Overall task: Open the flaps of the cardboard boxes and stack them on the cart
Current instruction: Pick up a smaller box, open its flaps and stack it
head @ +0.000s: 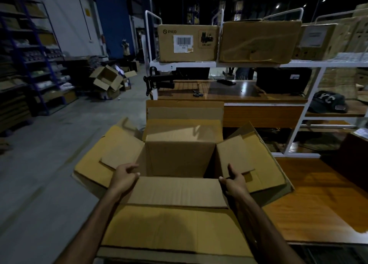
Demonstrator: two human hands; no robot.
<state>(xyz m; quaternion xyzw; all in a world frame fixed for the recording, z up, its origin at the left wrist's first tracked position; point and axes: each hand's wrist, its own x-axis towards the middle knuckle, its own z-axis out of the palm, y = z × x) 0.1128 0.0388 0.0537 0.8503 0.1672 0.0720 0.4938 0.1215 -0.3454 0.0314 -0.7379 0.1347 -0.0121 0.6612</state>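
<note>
Right, both hands are on the open box at the centre of the frame, a brown corrugated carton with all four flaps folded outward. The left hand grips the near-left corner, its fingers curled over the rim where the left flap meets the near flap. The right hand clamps the near-right corner, thumb up against the right flap, fingers wrapped round the card edge. The inside of the box looks bare, its walls ribbed and matt. A larger box sits under and around it, wide flaps splayed flat, a paler yellow-brown, filling the lower centre. To the right lies a glossy orange wood table. Above, in the upper middle, a white metal rack carries a shut carton marked PICO with a barcode label, and beside it a crumpled one. A dark cap rests on a shelf at the right. At the left, on the grey concrete floor, a heap of open boxes lies tumbled near blue steel shelving.
</note>
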